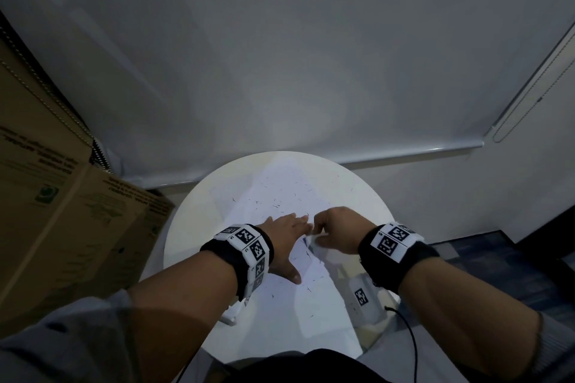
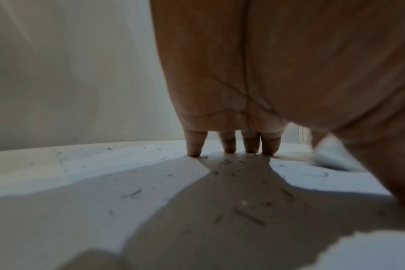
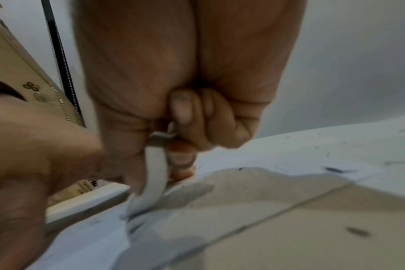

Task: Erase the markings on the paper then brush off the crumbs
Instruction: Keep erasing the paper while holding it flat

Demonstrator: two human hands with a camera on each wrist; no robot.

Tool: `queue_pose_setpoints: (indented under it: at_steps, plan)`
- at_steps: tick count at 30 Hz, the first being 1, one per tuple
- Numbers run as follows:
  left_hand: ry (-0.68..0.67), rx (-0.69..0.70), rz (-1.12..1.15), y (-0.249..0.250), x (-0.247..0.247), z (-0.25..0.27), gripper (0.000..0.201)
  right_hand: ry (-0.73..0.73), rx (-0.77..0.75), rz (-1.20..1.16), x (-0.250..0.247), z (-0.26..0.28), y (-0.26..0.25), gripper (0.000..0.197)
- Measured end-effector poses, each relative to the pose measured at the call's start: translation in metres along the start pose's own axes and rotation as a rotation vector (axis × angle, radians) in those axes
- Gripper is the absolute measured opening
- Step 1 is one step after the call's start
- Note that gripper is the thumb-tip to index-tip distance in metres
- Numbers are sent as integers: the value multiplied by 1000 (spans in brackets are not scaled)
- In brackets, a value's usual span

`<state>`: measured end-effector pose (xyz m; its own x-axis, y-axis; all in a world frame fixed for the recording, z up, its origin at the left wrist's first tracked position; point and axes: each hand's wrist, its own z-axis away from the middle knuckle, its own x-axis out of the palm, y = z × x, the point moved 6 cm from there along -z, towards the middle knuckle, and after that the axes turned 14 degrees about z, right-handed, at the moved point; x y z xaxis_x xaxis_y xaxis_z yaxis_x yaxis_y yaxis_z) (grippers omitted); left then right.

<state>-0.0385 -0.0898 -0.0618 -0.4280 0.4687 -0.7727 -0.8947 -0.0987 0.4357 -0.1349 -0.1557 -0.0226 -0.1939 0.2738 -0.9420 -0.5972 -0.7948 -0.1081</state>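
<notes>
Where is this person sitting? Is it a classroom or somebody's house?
Hard to say; it looks like a corner of an office or spare room. A small round white table stands by a plain wall with a roller blind, a cardboard box beside it.

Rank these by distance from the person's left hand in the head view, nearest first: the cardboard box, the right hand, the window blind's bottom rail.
1. right hand, just beside the left hand, over the paper.
2. cardboard box, off to the left.
3. blind's bottom rail, beyond the table.
</notes>
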Motion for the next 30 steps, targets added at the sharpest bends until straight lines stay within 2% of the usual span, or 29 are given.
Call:
queue_pose_setpoints:
  at_steps: [2,4,6,7,9,11,13,15,17,18,20,23,30]
  plan:
    - [-13,-3,7,0,0,1,109,29,35,-15,0,-3,4,17]
    - [-27,-8,-17,0,0,2,108,-62,2,-71,9,4,3,3]
    - [-40,-11,-50,0,2,3,110,-189,-69,-103,18,14,-4,17]
    - [-40,-9,-58,1,2,3,110,-211,-87,-100,19,15,-6,17]
    - [-31,-5,-38,1,1,2,108,-138,-80,-51,11,9,-6,4]
    - [-19,-1,-2,1,0,1,106,-26,-34,-30,2,0,-4,15]
    - [-21,-2,8,1,-1,2,108,11,-12,-51,0,-3,-4,14]
    - [-31,-6,-15,0,1,2,111,-84,-64,-89,11,3,-8,4]
    - [-37,-4,-39,1,1,2,111,-200,-122,-101,20,10,-13,13]
    - [-36,-1,-34,2,1,2,111,-207,-116,-103,18,9,-12,14]
    - [-28,5,-8,2,0,2,110,-118,-67,-72,9,0,-4,5]
    - [-40,-13,-25,0,1,3,115,28,71,-25,-1,-12,15,19]
    - [-67,-28,-43,-1,3,3,120,178,235,-289,-8,-10,49,10]
